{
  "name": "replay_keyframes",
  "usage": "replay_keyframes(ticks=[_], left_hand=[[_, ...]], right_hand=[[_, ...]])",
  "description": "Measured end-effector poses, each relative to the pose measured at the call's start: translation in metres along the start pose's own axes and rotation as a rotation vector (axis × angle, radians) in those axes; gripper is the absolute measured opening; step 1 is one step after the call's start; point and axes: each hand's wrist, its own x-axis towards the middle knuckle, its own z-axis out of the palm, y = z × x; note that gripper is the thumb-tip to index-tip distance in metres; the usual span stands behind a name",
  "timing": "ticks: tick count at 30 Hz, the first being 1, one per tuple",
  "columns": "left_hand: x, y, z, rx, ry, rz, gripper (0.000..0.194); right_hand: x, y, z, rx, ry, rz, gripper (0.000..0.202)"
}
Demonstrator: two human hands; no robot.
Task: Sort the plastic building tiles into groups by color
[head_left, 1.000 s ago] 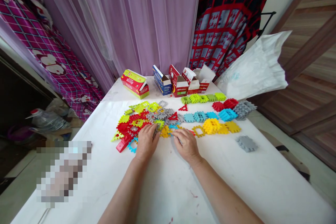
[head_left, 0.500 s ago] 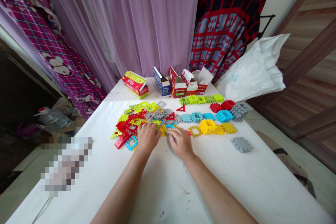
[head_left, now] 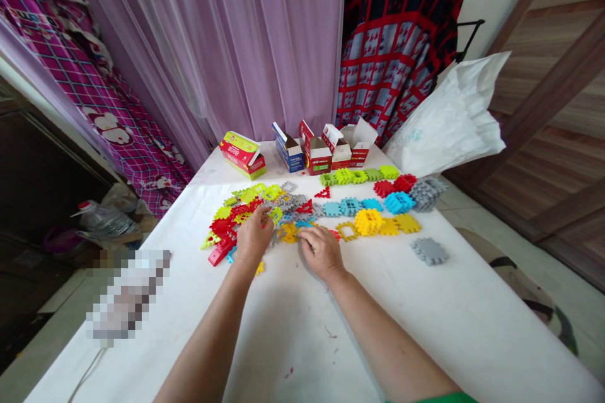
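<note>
My left hand [head_left: 254, 234] is over the pile of toothed plastic building pieces [head_left: 235, 211], its thumb and fingers drawn together. Whatever they hold, if anything, is hidden. My right hand [head_left: 323, 253] rests at the pile's near right side with curled fingers. Its fingertips are at the edge of a yellow toothed building piece [head_left: 287, 234]; whether they grip it I cannot make out. Close beyond lie blue, grey and red pieces, among them a red triangular piece [head_left: 306, 207]. A small yellow piece [head_left: 259, 268] shows beside my left wrist.
Sorted rows of green pieces [head_left: 358, 176], blue pieces [head_left: 350, 206] and yellow pieces [head_left: 369, 222] run to the right. A grey stack [head_left: 429, 251] sits nearer. Several small boxes [head_left: 317, 160] stand at the back of the white table [head_left: 293, 340], by a white bag [head_left: 447, 116].
My left hand has lifted and shifted left over the pile, its fingers now pinched. A small yellow piece beside the left wrist shows more. My right hand stays nearly in place. The view has shifted slightly.
</note>
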Motion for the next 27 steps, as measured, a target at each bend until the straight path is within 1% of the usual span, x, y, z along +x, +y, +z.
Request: replay_keyframes(ticks=[2,3,5,8,9,11,14,17,19,22,24,27], left_hand=[[0.002,-0.001,-0.001,-0.199,0.009,-0.059,0.026],[0.002,-0.001,-0.001,-0.291,-0.004,-0.083,0.027],[-0.002,-0.002,0.003,-0.469,-0.052,-0.135,0.035],[-0.015,-0.001,0.011,-0.688,-0.131,-0.217,0.048],[-0.020,0.000,0.013,-0.742,-0.154,-0.243,0.050],[-0.030,0.001,0.017,-0.824,-0.194,-0.288,0.052],[-0.039,-0.001,0.020,-0.895,-0.237,-0.333,0.052],[-0.043,-0.004,0.020,-0.937,-0.268,-0.357,0.055],[-0.045,-0.007,0.020,-0.948,-0.303,-0.348,0.060],[-0.047,-0.011,0.020,-0.915,-0.369,-0.288,0.071],[-0.048,-0.013,0.021,-0.895,-0.376,-0.262,0.073],[-0.047,-0.016,0.021,-0.894,-0.328,-0.270,0.068]], right_hand=[[0.000,0.000,0.000,0.003,0.012,0.006,0.024],[0.000,0.000,0.000,0.006,0.024,0.013,0.026],[0.000,-0.001,0.001,0.012,0.051,0.035,0.036],[-0.001,-0.002,0.000,0.022,0.071,0.055,0.056],[-0.001,-0.003,-0.001,0.022,0.072,0.052,0.060],[-0.001,-0.003,-0.002,0.014,0.069,0.040,0.062],[-0.001,-0.003,-0.004,-0.003,0.066,0.024,0.054],[-0.001,-0.002,-0.005,-0.007,0.045,-0.003,0.046],[-0.001,-0.001,-0.005,-0.009,0.029,-0.015,0.043],[-0.002,-0.001,-0.005,-0.016,0.025,-0.019,0.040],[-0.002,0.000,-0.006,-0.024,0.026,-0.025,0.037],[-0.002,0.000,-0.007,-0.039,0.034,-0.026,0.031]])
